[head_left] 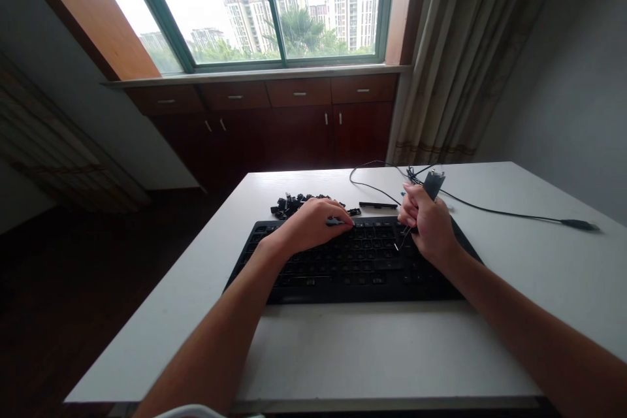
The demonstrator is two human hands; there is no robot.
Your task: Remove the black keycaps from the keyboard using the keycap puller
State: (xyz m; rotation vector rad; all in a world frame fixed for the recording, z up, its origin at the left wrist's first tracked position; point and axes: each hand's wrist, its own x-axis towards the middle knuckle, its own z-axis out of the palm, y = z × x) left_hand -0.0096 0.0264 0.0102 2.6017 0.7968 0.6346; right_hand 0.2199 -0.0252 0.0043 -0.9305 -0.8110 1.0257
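A black keyboard (343,277) lies on the white table, and many of its positions show bare sockets without caps. My left hand (313,225) rests over its top rows, thumb and fingertips drawn together at the upper edge; whatever they pinch is too small to make out. Over the right part of the keyboard, my right hand (431,225) is closed around the dark handle of a keycap puller (433,184). Thin wires of the puller stick out below the fist, above the keys. Behind my left hand sits a pile of loose black keycaps (289,204), partly hidden by it.
A long black keycap (378,205) lies behind the keyboard. A black cable (509,213) runs across the right of the white table (161,339), ending in a dark plug (579,225). Beyond the table are cabinets (274,134) under a window, with a curtain (455,78).
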